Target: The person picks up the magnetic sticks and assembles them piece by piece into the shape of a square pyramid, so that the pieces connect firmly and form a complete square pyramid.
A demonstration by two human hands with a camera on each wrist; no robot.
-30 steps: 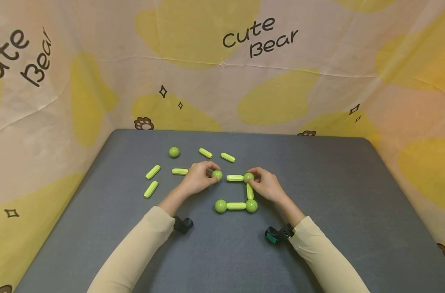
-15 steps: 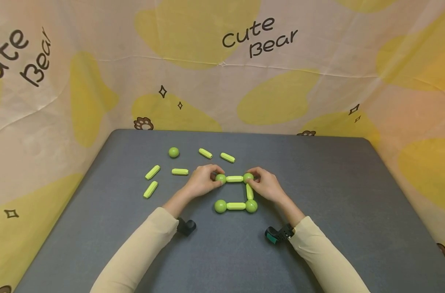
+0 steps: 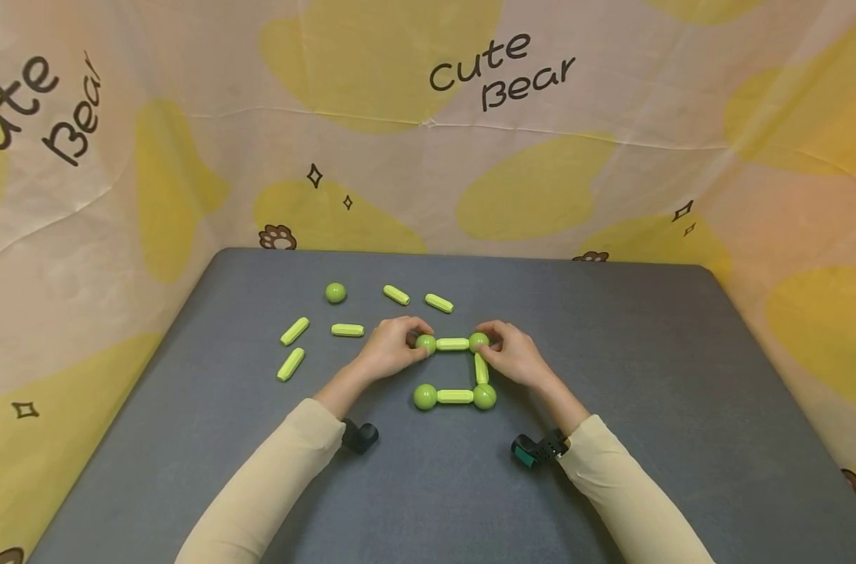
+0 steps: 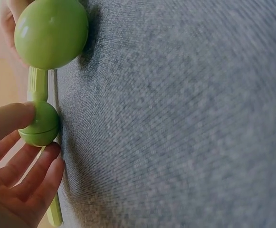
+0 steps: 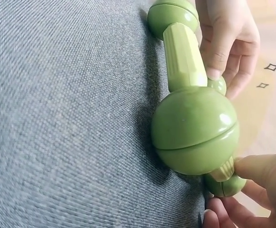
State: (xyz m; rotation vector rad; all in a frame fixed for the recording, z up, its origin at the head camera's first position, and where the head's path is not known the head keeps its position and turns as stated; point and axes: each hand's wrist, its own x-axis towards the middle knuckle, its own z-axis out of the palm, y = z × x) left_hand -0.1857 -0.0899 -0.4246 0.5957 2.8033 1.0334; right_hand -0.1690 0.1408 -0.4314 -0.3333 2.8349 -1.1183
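Note:
My left hand pinches a green ball between thumb and fingers. That ball sits against the left end of a light green ribbed rod. At the rod's other end, my right hand grips a second ball. From there a rod runs toward me to a near right ball. Another rod links it to the near left ball. Between the two left balls no rod is seen. In the left wrist view, the thumb presses the seamed ball.
Several loose rods lie to the left and behind, among them one rod beside my left hand and one beyond it. A loose ball rests farther back. All lie on a grey table before a patterned cloth.
My left hand has moved slightly right and nearer, bringing its ball against the rod's left end. Over the last half second both hands have stayed nearly still.

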